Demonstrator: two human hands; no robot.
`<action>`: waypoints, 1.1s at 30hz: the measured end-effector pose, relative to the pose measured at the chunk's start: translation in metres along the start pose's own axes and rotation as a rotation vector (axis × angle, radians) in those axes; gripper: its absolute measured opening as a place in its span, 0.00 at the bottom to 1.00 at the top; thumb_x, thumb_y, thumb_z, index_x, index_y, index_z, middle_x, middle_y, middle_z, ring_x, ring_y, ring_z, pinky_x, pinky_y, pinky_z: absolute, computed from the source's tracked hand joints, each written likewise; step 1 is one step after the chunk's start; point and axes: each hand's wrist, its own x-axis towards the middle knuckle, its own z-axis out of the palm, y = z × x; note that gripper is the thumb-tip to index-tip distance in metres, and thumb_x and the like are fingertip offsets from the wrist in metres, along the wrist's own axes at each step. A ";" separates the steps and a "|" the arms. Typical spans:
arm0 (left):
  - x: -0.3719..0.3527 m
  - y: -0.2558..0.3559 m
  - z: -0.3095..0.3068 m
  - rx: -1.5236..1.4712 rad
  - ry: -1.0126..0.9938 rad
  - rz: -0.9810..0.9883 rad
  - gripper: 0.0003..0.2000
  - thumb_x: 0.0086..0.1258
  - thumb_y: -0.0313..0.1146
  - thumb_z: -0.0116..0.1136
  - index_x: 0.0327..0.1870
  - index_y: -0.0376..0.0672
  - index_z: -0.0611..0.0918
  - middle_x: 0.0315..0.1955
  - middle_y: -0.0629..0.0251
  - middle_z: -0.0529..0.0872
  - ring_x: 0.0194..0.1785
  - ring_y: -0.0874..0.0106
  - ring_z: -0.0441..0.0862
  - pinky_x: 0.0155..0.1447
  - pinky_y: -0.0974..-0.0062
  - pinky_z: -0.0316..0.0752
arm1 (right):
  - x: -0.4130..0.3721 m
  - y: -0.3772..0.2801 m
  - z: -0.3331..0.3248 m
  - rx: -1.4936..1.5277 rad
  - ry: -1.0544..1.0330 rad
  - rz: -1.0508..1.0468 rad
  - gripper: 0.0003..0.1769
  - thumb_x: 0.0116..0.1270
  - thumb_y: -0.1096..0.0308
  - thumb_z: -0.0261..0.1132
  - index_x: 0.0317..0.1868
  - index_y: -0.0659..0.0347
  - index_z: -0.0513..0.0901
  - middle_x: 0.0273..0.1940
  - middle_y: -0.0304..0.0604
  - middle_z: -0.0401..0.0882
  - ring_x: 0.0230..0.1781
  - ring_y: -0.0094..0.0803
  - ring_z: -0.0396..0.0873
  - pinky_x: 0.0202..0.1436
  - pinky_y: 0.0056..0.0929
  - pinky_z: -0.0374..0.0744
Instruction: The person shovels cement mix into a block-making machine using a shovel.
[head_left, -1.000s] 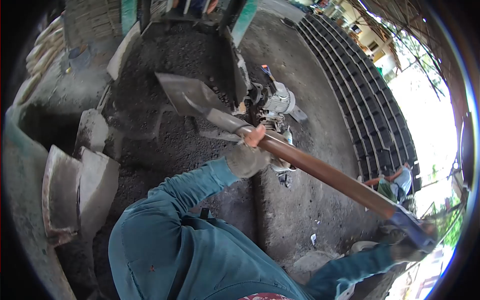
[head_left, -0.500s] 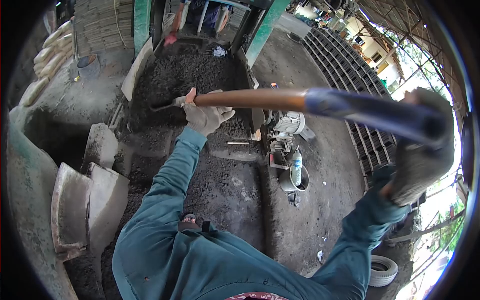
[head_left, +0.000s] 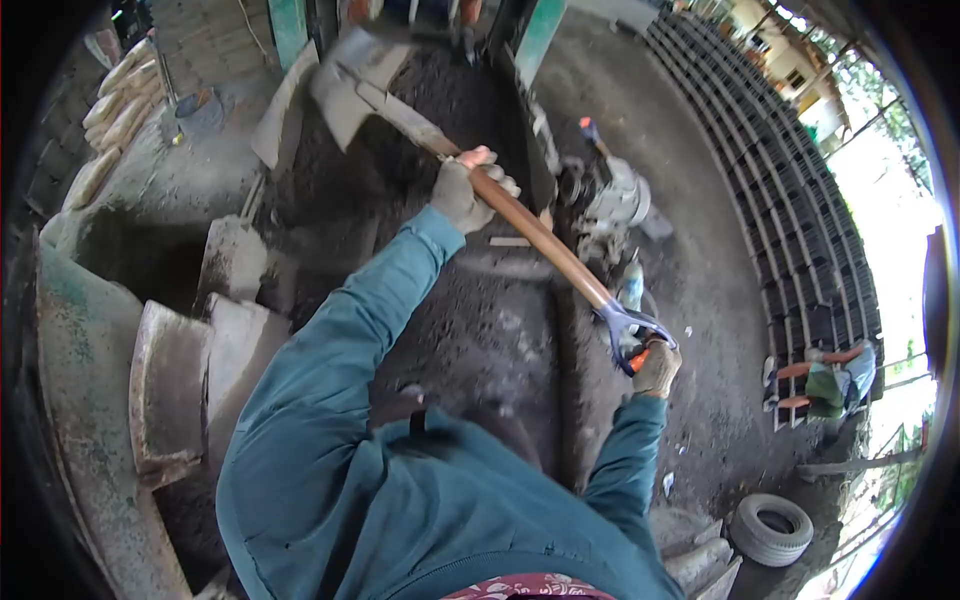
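A shovel (head_left: 545, 243) slants across my view, its wide metal blade up at the far left and its blue handle grip toward me. My left hand (head_left: 460, 200), in a pale work glove, is closed round the lower wooden shaft near the blade socket. At the other end, my gloved right hand (head_left: 657, 368) grips the blue D-shaped handle, with something orange beside the fingers. The blade is raised over dark loose material (head_left: 420, 130) in the bay ahead. Its surface looks bare and slightly blurred.
Concrete slabs (head_left: 172, 385) lean at my left beside a dark pit. A motor (head_left: 612, 195) and a plastic bottle (head_left: 632, 283) stand right of the trench. Long racks (head_left: 770, 180) line the right, where another person (head_left: 835, 380) stands. A tyre (head_left: 771, 530) lies lower right.
My right hand has dropped from high at the right to near my body, lowering the handle. The blade has swung up and forward into view. Another person has appeared at the right.
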 end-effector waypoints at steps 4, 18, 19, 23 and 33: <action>-0.111 -0.090 -0.023 0.207 -0.211 -0.019 0.11 0.66 0.35 0.64 0.44 0.40 0.78 0.33 0.65 0.79 0.43 0.63 0.80 0.61 0.53 0.75 | 0.046 0.117 -0.110 -0.100 0.194 0.188 0.10 0.66 0.73 0.53 0.40 0.63 0.82 0.26 0.42 0.79 0.20 0.29 0.78 0.21 0.31 0.76; -0.422 -0.291 -0.171 -0.559 1.308 0.749 0.12 0.70 0.42 0.54 0.26 0.47 0.76 0.20 0.68 0.78 0.28 0.63 0.78 0.45 0.54 0.77 | 0.065 0.182 -0.032 -0.597 -0.919 0.529 0.16 0.54 0.81 0.67 0.46 0.68 0.79 0.32 0.45 0.81 0.24 0.29 0.79 0.24 0.29 0.79; -0.440 -0.311 -0.177 -0.527 1.370 0.801 0.14 0.69 0.43 0.53 0.23 0.48 0.75 0.19 0.69 0.77 0.27 0.64 0.78 0.44 0.53 0.76 | 0.061 0.178 -0.018 -0.620 -1.031 0.497 0.16 0.54 0.80 0.68 0.46 0.68 0.79 0.32 0.44 0.82 0.24 0.29 0.80 0.25 0.28 0.80; -0.494 -0.386 -0.171 -0.778 1.434 1.027 0.14 0.67 0.46 0.55 0.24 0.47 0.76 0.20 0.67 0.78 0.29 0.62 0.79 0.47 0.49 0.78 | 0.019 0.126 0.041 -0.817 -1.468 0.225 0.18 0.55 0.74 0.73 0.47 0.66 0.81 0.33 0.43 0.85 0.33 0.29 0.83 0.37 0.29 0.83; -0.526 -0.512 -0.162 -0.994 1.345 1.053 0.16 0.66 0.47 0.59 0.38 0.42 0.75 0.26 0.62 0.80 0.34 0.57 0.79 0.50 0.45 0.78 | -0.176 0.018 0.005 -0.686 -2.419 -0.283 0.28 0.54 0.47 0.79 0.48 0.57 0.86 0.40 0.43 0.87 0.41 0.36 0.87 0.48 0.34 0.84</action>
